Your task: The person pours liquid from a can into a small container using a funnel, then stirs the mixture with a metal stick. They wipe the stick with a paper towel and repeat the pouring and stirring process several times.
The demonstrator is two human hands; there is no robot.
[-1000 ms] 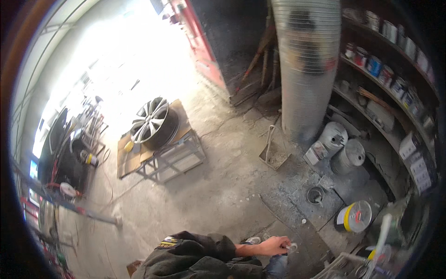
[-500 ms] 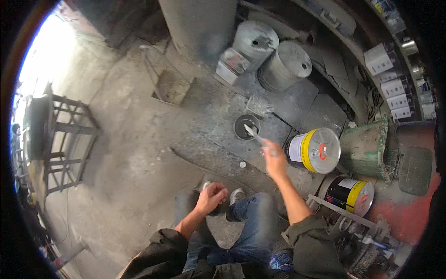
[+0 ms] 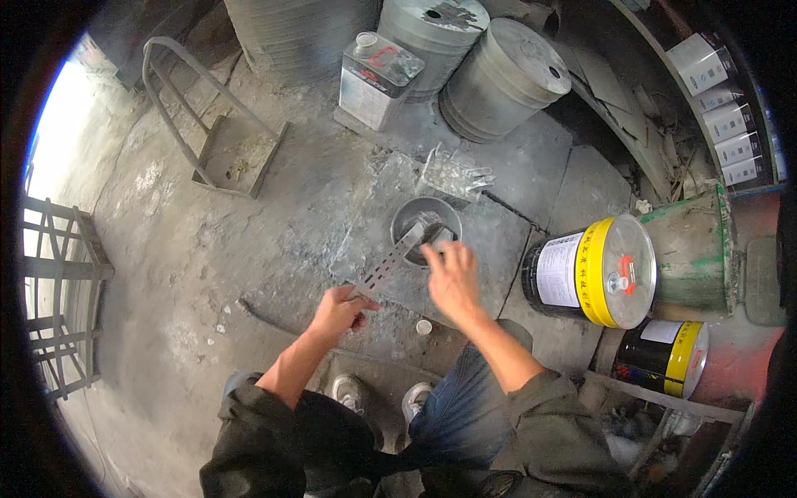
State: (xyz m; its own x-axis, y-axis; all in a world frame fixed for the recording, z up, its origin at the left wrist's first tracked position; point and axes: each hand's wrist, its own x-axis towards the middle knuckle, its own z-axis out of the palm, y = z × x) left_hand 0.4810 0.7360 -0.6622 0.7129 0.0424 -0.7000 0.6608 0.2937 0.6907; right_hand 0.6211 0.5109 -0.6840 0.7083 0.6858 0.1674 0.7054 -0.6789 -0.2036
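Note:
My left hand (image 3: pixel 336 310) is closed around the near end of a slotted metal strip (image 3: pixel 385 270). The strip slants up to the right, and its grey-coated far end lies over the round bucket (image 3: pixel 397 217). Dark grey material shows inside the bucket, which stands on the floor. My right hand (image 3: pixel 454 282) is at the bucket's near right rim, fingers bent and pointing into it. A dark flat piece (image 3: pixel 446 236) lies just beyond those fingertips; whether they grip it is hard to make out.
A small white lid (image 3: pixel 424 327) and a thin hose (image 3: pixel 278 324) lie near my feet. To the right stand yellow-banded drums (image 3: pixel 594 270) and a green bin (image 3: pixel 685 241). Farther off are a square can (image 3: pixel 378 83), grey drums (image 3: pixel 506 79) and a metal-framed tray (image 3: pixel 241 158).
My left hand has moved forward from my lap and now holds the strip, which was in my right hand. My right hand has shifted left to the bucket. The view has moved closer.

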